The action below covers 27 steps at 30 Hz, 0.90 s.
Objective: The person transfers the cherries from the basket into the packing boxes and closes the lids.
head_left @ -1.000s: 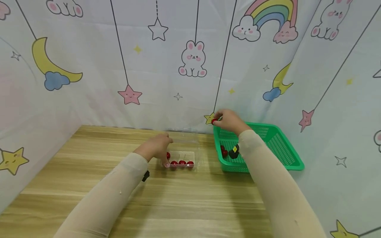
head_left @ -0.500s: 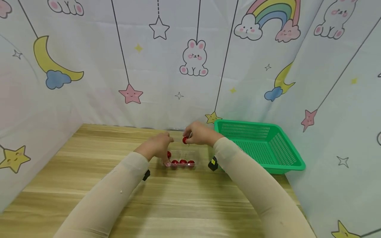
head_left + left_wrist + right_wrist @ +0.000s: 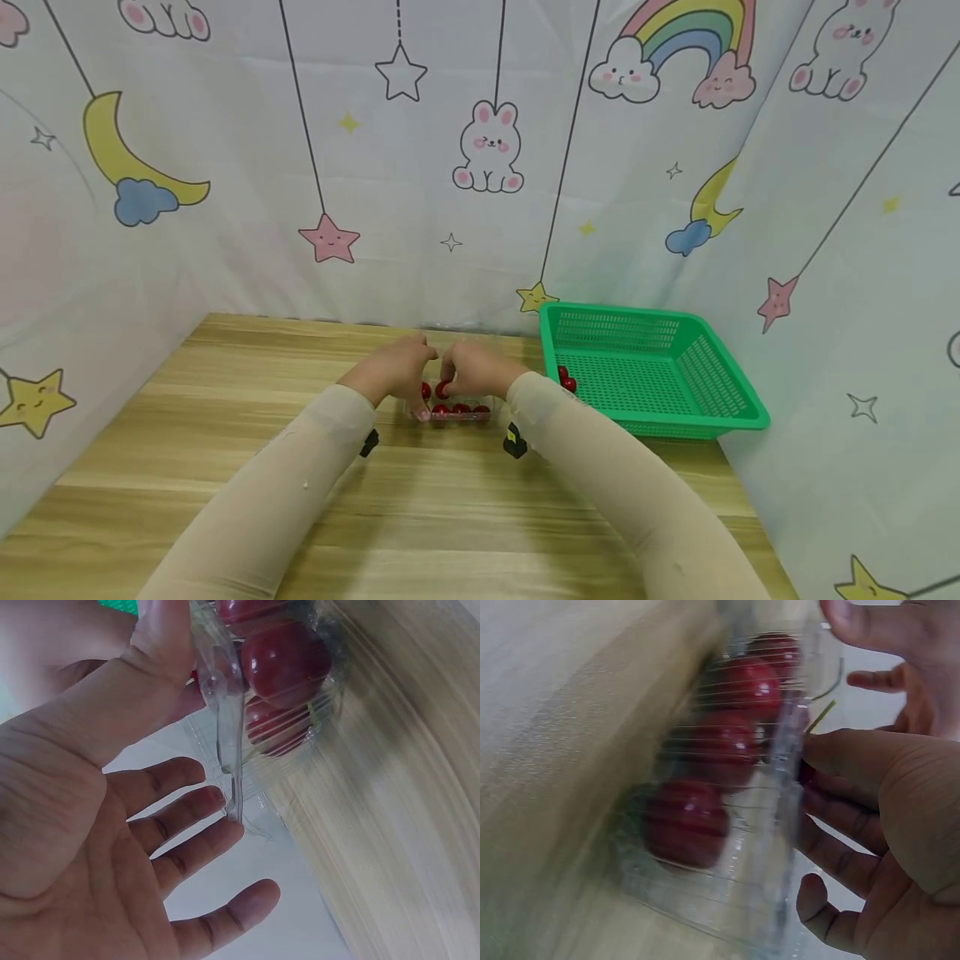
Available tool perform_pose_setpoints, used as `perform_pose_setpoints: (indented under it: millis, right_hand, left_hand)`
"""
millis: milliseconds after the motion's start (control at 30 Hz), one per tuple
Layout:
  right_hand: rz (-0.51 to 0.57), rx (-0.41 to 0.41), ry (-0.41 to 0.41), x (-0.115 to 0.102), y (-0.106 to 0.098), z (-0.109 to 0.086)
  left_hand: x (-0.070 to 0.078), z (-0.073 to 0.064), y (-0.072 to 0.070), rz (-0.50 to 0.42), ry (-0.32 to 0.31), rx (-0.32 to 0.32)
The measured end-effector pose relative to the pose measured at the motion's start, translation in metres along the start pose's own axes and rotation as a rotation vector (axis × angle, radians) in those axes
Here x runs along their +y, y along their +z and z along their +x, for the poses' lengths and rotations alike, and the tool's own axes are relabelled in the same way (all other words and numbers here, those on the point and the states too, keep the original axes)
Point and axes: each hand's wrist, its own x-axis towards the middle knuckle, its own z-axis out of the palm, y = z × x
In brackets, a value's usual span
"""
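Observation:
A small clear plastic box (image 3: 705, 919) sits on the table, with several red cherries (image 3: 461, 410) along its near side. My left hand (image 3: 393, 371) holds the box at its left end, the thumb over the near rim and some fingertips at the opposite edge, as the left wrist view shows. Another cherry (image 3: 426, 390) lies beside that thumb. My right hand (image 3: 480, 371) pinches a cherry (image 3: 443, 389) between thumb and fingers, low over the box. In the right wrist view a green stem (image 3: 822, 717) sticks up at these fingertips, and most of the cherry is hidden.
A green plastic basket (image 3: 626, 310) stands to the right, with a few cherries (image 3: 568, 384) at its left side. The wood-grain table (image 3: 450, 508) reaches back to a printed cloth backdrop (image 3: 420, 167). A black device (image 3: 514, 442) hangs beneath the right wrist.
My right hand has come left from over the green basket with the cherry and gone down into the plastic box. My left hand has stayed in place on the box.

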Motion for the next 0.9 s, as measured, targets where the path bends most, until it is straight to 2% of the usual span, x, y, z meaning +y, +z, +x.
perform_pose_setpoints:
  millis: [100, 300, 500, 633, 767, 900]
  right_hand:
    - [0.005, 0.006, 0.021, -0.001, 0.005, 0.001]
    - [0.048, 0.003, 0.003, -0.002, 0.014, 0.004]
    - [0.065, -0.014, 0.021, -0.001, 0.011, 0.001]
    - [0.099, -0.026, 0.027, 0.002, -0.003, -0.007]
    - [0.126, -0.002, 0.037, 0.005, -0.028, -0.02]
    - [0.123, 0.036, 0.099, 0.013, -0.054, -0.038]
  left_hand:
    - [0.0, 0.0, -0.001, -0.005, 0.0, 0.002]
    - [0.001, -0.001, 0.0, -0.004, -0.001, 0.0]
    - [0.001, -0.001, 0.0, -0.003, -0.008, -0.002]
    - [0.001, -0.001, 0.0, -0.006, -0.012, -0.005]
    - [0.001, -0.002, 0.0, -0.005, -0.019, -0.006]
    - [0.002, -0.002, 0.001, -0.003, -0.028, 0.001]
